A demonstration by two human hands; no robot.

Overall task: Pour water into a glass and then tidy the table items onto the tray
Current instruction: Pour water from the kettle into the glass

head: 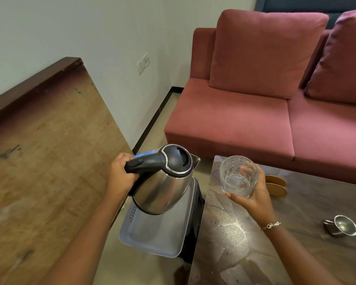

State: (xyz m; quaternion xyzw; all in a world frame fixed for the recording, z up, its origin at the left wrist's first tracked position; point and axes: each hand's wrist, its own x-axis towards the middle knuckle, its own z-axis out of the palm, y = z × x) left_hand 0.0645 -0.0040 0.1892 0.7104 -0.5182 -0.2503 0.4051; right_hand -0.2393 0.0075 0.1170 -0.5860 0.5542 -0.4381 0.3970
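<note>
My left hand (121, 175) grips the black handle of a steel kettle (162, 188), held above a grey tray (152, 239), its spout pointing right. My right hand (253, 196) holds a clear glass (237, 176) just right of the spout, above the stone-patterned table (230, 243). The glass looks empty. A small steel cup (342, 225) lies on its side on the table at the right. Wooden coasters in a holder (275, 185) stand behind the glass.
The tray sits on a dark low stand (195, 223) between the table and a wooden counter (39, 161) on the left. A red sofa (245, 120) stands behind the table. A wall with a socket (143, 63) is at the back.
</note>
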